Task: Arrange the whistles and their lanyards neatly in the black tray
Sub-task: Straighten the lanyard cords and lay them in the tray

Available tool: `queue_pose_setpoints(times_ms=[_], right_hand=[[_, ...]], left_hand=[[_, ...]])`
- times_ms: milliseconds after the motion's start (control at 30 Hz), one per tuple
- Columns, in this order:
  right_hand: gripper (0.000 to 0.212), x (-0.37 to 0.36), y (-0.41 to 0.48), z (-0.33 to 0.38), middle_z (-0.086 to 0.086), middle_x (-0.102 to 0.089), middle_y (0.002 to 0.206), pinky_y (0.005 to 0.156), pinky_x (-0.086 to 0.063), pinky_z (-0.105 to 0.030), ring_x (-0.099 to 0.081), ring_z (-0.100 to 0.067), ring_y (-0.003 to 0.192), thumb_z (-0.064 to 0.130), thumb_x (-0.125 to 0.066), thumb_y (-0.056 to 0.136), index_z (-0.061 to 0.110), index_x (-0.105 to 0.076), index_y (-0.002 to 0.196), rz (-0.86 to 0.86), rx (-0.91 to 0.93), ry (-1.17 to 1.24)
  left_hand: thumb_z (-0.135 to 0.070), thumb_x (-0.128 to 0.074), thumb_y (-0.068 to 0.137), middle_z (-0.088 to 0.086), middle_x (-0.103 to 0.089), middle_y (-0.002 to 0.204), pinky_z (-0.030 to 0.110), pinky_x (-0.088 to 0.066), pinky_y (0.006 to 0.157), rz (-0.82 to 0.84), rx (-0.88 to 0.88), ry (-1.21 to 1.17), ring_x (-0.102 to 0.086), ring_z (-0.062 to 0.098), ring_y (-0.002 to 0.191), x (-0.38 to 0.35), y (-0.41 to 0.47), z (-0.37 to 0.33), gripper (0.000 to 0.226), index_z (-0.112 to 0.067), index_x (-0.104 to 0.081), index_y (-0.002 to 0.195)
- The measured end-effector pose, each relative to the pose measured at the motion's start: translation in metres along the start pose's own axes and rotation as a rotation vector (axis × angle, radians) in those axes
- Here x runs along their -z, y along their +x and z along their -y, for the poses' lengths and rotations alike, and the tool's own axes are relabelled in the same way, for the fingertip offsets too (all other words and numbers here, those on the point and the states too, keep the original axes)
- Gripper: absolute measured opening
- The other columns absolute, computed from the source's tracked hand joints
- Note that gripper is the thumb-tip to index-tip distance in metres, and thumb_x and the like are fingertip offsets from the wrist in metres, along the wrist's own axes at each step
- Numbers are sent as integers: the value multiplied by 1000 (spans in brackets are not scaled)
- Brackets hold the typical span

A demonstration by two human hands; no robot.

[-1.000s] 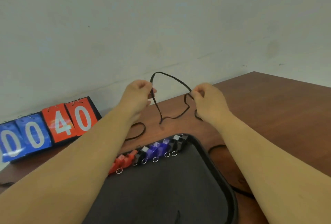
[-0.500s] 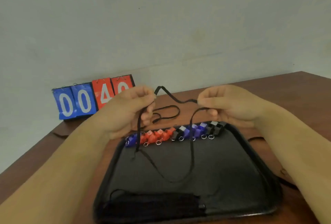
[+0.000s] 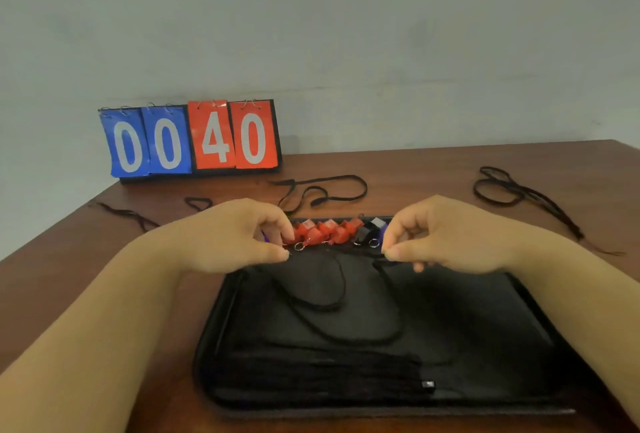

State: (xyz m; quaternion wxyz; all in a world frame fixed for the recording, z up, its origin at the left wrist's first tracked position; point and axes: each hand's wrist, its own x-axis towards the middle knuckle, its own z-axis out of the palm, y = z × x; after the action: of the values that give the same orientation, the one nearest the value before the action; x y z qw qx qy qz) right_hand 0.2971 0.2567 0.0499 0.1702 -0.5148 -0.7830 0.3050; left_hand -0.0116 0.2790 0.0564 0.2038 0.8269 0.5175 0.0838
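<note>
1. While both my hands hover over the black tray [image 3: 221, 321], left hand [image 3: 239, 237] and right hand [image 3: 440, 235] each pinch an end of one lanyard [image 3: 346, 306]
2. Lanyard: limp, light cord sagging into tray; I'd grip near ends
3. Whistles [image 3: 329, 232]: rowed at far rim

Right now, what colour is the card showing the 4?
Red card, white digit; head view.

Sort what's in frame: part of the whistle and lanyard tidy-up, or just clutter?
Job:
- black tray
- row of whistles at its far edge
- lanyard pinched between left hand and right hand
- bundled lanyards in the tray
- loose lanyards on the table

Bystander:
- flip scoreboard reading 00 40
</note>
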Motion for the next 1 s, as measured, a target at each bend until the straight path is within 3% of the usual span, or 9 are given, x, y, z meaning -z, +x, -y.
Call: queue_pose_setpoints(times_ms=[200, 300, 467, 600, 667, 767, 867, 1000], right_hand=[[6, -5, 3, -3, 1, -77, 84, 64, -54, -22, -71, -6, 67, 15, -76, 90, 21, -75, 91, 46, 1, 35], [6, -5, 3, -3, -2, -78, 83, 64, -54, -23, -71, -7, 67, 13, -76, 89, 19, -76, 91, 28, 8, 55], [4, -1, 1, -4, -9, -77, 81, 79, -60, -50, -71, -23, 73, 19, -77, 88, 23, -77, 87, -45, 18, 80], [4, 1, 0, -4, -8, -78, 79, 76, -60, -40, -69, -15, 70, 17, -76, 89, 20, -78, 89, -70, 10, 83], [4, 3, -1, -4, -8, -77, 77, 66, -57, -28, -68, -9, 66, 14, -76, 89, 18, -77, 88, -103, 3, 106], [5, 8, 1, -7, -8, -76, 73, 59, -52, -17, -65, -6, 60, 11, -76, 89, 15, -77, 87, -215, -12, 186], [2, 11, 2, -10, -16, -76, 78, 60, -54, -17, -66, -7, 60, 8, -77, 88, 10, -77, 87, -306, -20, 257], [5, 14, 4, -12, -16, -76, 75, 66, -57, -26, -67, -9, 60, 6, -78, 87, 10, -77, 85, -328, -50, 279]], left_hand=[[-31, -83, 83, -16, -69, 101, 16, -48, 78, 237, -12, 19, -64, -3, 89, 4, -5, 5, 28, -42, -72, 106], [-31, -83, 84, -15, -68, 99, 12, -45, 74, 214, -21, 74, -62, -6, 87, 2, -4, 6, 24, -42, -74, 103], [-27, -79, 87, -19, -72, 87, 9, -44, 66, 191, -7, 73, -63, -8, 76, -2, 0, 7, 10, -35, -77, 92], [-27, -73, 93, -23, -71, 86, 12, -47, 71, 219, 8, 102, -65, -7, 81, 0, -2, 2, 7, -34, -75, 90], [-29, -70, 95, -23, -70, 88, 15, -46, 76, 91, -6, 90, -65, -5, 84, 4, -4, 4, 7, -33, -71, 89], [-29, -63, 98, -20, -71, 87, 24, -47, 77, -295, 49, -74, -66, -3, 80, 12, -2, 10, 6, -30, -67, 93], [-25, -57, 102, -4, -73, 85, 29, -50, 76, -650, 241, -467, -65, 8, 75, 12, 11, 27, 11, -22, -67, 99], [-20, -50, 106, 7, -63, 86, 38, -51, 78, -802, 389, -813, -56, 17, 76, 12, 27, 64, 21, -10, -65, 96]])
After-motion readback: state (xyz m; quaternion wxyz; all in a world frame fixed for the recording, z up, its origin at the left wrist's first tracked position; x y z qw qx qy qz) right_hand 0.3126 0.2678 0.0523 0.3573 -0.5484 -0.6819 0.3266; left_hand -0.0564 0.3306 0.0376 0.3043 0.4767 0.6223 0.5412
